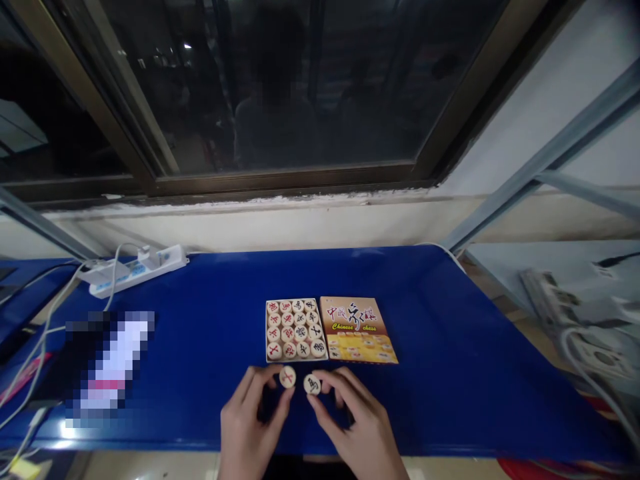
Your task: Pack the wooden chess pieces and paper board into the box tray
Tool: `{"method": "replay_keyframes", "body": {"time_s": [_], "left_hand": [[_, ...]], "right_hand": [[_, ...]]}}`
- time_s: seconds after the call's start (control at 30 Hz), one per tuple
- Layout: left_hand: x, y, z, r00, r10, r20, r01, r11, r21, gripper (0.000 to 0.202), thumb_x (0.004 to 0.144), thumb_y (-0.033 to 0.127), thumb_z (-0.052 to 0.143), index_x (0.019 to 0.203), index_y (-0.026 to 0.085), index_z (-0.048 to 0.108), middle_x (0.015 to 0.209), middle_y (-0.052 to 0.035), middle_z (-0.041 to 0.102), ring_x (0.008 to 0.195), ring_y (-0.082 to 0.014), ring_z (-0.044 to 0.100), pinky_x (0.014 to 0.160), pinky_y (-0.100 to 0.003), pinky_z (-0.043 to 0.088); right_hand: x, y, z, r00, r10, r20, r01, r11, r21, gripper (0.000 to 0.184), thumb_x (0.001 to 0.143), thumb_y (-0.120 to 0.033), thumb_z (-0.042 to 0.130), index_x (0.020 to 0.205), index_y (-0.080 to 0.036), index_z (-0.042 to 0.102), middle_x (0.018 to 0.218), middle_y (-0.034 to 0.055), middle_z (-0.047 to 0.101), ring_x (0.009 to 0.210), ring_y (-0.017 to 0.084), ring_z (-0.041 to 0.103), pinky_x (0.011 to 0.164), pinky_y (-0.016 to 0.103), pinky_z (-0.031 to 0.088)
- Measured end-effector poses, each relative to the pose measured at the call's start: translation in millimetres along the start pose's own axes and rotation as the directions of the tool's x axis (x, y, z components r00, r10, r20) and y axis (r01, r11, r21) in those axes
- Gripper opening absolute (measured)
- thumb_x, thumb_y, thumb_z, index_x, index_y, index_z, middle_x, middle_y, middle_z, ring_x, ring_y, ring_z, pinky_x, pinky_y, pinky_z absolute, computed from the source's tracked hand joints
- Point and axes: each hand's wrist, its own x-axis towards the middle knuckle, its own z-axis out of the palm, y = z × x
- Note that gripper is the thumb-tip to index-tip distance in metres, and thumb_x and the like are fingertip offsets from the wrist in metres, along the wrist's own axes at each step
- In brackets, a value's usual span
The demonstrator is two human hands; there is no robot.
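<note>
A small open box (297,329) of round wooden Chinese chess pieces sits on the blue table (210,333), with its orange printed lid (358,329) lying flat to its right. Just in front of the box, my left hand (250,420) pinches a disc with a red character (287,377) between thumb and fingers. Beside it my right hand (357,420) holds a disc with a black character (312,384) the same way. The two discs are close together, a little apart, face up above the table's front part.
A white power strip (140,267) with plugged cables lies at the back left. A blurred-out object (107,367) rests on the left of the table. A dark window (280,87) runs behind. More power strips and cables (575,313) lie to the right, off the table.
</note>
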Motion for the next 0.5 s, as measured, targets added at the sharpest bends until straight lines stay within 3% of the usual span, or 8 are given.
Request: {"method": "replay_keyframes", "body": {"time_s": [0.07, 0.13, 0.2, 0.3, 0.4, 0.5], "left_hand": [[10.5, 2.3, 1.0, 0.992, 0.030, -0.121, -0.024, 0.998, 0.052, 0.019, 0.096, 0.026, 0.061, 0.115, 0.024, 0.063, 0.096, -0.0038, 0.067, 0.081, -0.0171, 0.066, 0.069, -0.027, 0.053], [21.4, 1.8, 3.8, 0.979, 0.108, -0.175, -0.084, 0.986, 0.141, 0.020, 0.094, 0.024, 0.063, 0.114, 0.024, 0.064, 0.106, -0.0062, 0.067, 0.094, -0.0212, 0.064, 0.079, -0.032, 0.052], [29.5, -1.1, 7.3, 0.977, 0.160, -0.138, -0.130, 0.970, 0.206, 0.021, 0.093, 0.023, 0.064, 0.115, 0.024, 0.065, 0.116, -0.0083, 0.066, 0.108, -0.0262, 0.059, 0.087, -0.039, 0.050], [33.7, -5.9, 11.0, 0.990, 0.135, -0.042, -0.123, 0.968, 0.220, 0.032, 0.093, 0.024, 0.063, 0.125, 0.022, 0.060, 0.132, -0.0117, 0.059, 0.127, -0.0316, 0.049, 0.097, -0.047, 0.048], [33.2, -7.7, 12.4, 0.992, 0.123, -0.005, -0.120, 0.975, 0.186, 0.037, 0.094, 0.021, 0.060, 0.132, 0.022, 0.057, 0.136, -0.0125, 0.056, 0.132, -0.0310, 0.045, 0.100, -0.048, 0.047], [35.2, -7.5, 13.0, 0.985, 0.170, -0.019, -0.165, 0.973, 0.161, 0.027, 0.095, 0.016, 0.058, 0.120, 0.025, 0.064, 0.133, -0.0100, 0.058, 0.131, -0.0291, 0.046, 0.098, -0.044, 0.048]], "right_hand": [[9.7, 0.0, -3.8, 0.995, -0.045, -0.094, 0.039, 0.997, -0.065, 0.024, 0.094, -0.020, 0.059, 0.118, -0.024, 0.061, 0.085, 0.0007, 0.065, 0.072, 0.012, 0.063, 0.068, 0.026, 0.054], [21.5, 1.5, -5.7, 0.982, -0.110, -0.155, 0.084, 0.983, -0.164, 0.027, 0.092, -0.017, 0.062, 0.118, -0.023, 0.062, 0.092, 0.0030, 0.067, 0.082, 0.015, 0.065, 0.076, 0.029, 0.055], [31.8, 4.3, -4.0, 0.975, -0.159, -0.155, 0.120, 0.964, -0.239, 0.028, 0.091, -0.017, 0.064, 0.119, -0.023, 0.063, 0.096, 0.0046, 0.067, 0.087, 0.017, 0.065, 0.079, 0.032, 0.055], [38.9, 9.5, 3.4, 0.979, -0.177, -0.101, 0.143, 0.948, -0.283, 0.031, 0.091, -0.021, 0.065, 0.123, -0.022, 0.063, 0.094, 0.0061, 0.066, 0.084, 0.018, 0.064, 0.073, 0.034, 0.055], [37.4, 13.3, 9.5, 0.977, -0.187, -0.104, 0.153, 0.949, -0.275, 0.029, 0.092, -0.021, 0.064, 0.121, -0.021, 0.064, 0.091, 0.0057, 0.065, 0.080, 0.017, 0.064, 0.070, 0.032, 0.055], [34.9, 14.7, 9.9, 0.976, -0.210, -0.060, 0.186, 0.943, -0.276, 0.023, 0.093, -0.017, 0.062, 0.115, -0.022, 0.067, 0.088, 0.0042, 0.065, 0.076, 0.015, 0.064, 0.068, 0.030, 0.054]]}}
